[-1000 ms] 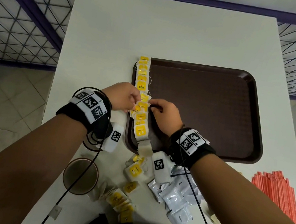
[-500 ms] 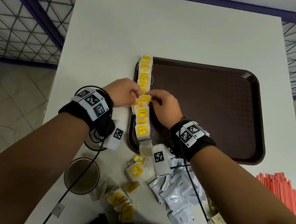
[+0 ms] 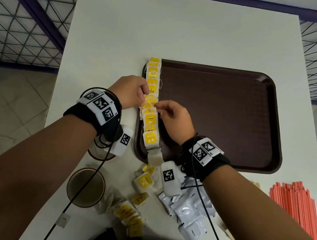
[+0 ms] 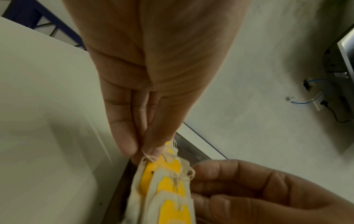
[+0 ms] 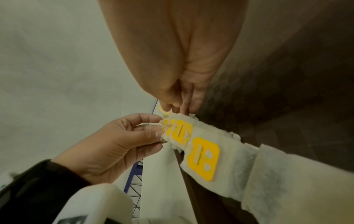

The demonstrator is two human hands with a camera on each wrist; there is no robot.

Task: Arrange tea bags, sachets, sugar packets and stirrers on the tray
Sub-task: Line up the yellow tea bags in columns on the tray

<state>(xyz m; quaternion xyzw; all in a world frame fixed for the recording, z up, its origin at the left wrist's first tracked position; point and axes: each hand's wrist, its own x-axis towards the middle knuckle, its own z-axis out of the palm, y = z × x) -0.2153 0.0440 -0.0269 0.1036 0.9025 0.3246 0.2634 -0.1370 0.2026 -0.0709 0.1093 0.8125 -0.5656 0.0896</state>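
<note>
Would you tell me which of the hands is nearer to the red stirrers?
The right hand. It is over the tray's left part, pinching the tea bag row; the left hand is beyond that row, farther from the red stirrers.

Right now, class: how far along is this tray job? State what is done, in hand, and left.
Done: a row of tea bags overlaps along the left edge of the tray. In hand: both hands, left hand and right hand, pinch bags mid-row. Left: loose tea bags, white sachets and red stirrers lie on the table. No sugar packet can be made out on the tray.
</note>
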